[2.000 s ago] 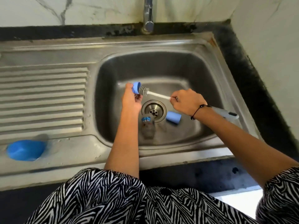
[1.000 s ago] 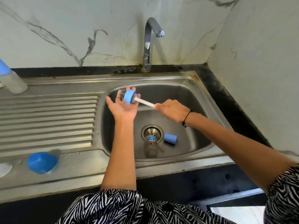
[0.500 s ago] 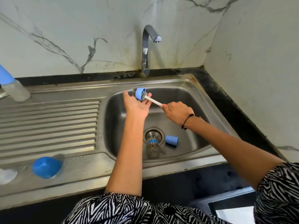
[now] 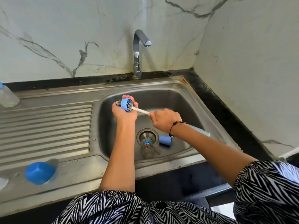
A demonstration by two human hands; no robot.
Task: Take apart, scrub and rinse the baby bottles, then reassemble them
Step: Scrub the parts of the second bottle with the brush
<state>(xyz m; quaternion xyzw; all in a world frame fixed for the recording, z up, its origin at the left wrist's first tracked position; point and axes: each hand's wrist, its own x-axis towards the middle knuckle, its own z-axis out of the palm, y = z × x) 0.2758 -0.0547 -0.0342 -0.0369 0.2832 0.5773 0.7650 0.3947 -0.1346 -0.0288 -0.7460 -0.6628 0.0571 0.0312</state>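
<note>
One blue bottle ring sits in your left hand, fingers curled round it above the far left of the sink basin, with the bottle brush bristles pushed through it. Your right hand grips the brush's white handle. Below, a clear bottle lies over the drain beside a blue cap; another blue cap rests on the near left drainboard.

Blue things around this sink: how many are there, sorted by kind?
Blue ring held in the left hand, with the brush pushed through it: 1
Blue cap lying in the basin: 1
Blue cup on the drainboard: 1
Blue top on the bottle at the far left edge: 1
Total: 4
</note>
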